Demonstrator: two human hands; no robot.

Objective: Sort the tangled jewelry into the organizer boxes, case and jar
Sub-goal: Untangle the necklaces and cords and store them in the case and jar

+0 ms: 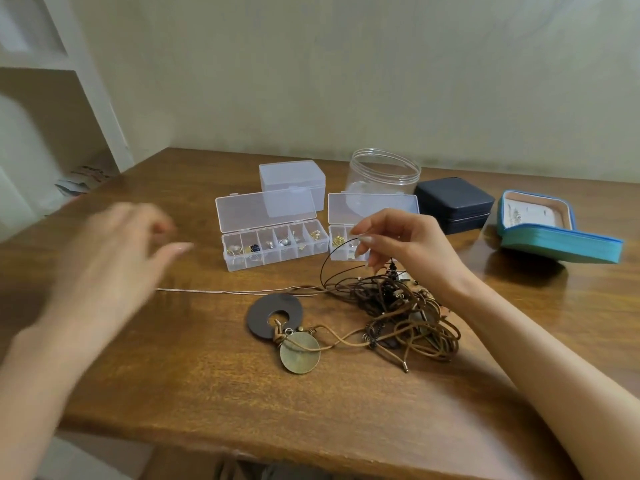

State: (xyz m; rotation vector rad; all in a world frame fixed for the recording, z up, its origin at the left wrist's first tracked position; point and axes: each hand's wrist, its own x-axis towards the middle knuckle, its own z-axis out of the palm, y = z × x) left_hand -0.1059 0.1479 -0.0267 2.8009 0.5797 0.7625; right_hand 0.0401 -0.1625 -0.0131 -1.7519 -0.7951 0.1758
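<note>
- Your right hand (398, 244) is up over the tangle (398, 313). Its fingers are curled, and the thumb and a finger pinch a loop of dark cord (323, 268) that rises out of the pile.
- Your left hand (114, 258) is blurry, above the table's left side. Its fingers look loose and spread, with nothing in them.
- The tangle of brown cords lies under your right wrist.
- A dark ring (273, 315) and a brass disc (299, 351) touch each other just left of the tangle.
- A thin chain (225, 292) runs left from the tangle toward your left hand.
- Your right hand hides part of the small box (341, 249).
- The table (207, 393) is brown wood. A pale wall (346, 81) is behind it and a white shelf (83, 64) is at the left.
- The long box (273, 251) is open, with gold and silver bits in its six parts.
- The small box, beside it, is open and holds gold bits.
- A shut box (292, 180) sits behind the long box.
- The jar (384, 174) stands behind the small box.
- The dark case (453, 204) is shut.
- The blue case (561, 244), far right, is open with small pieces inside.
</note>
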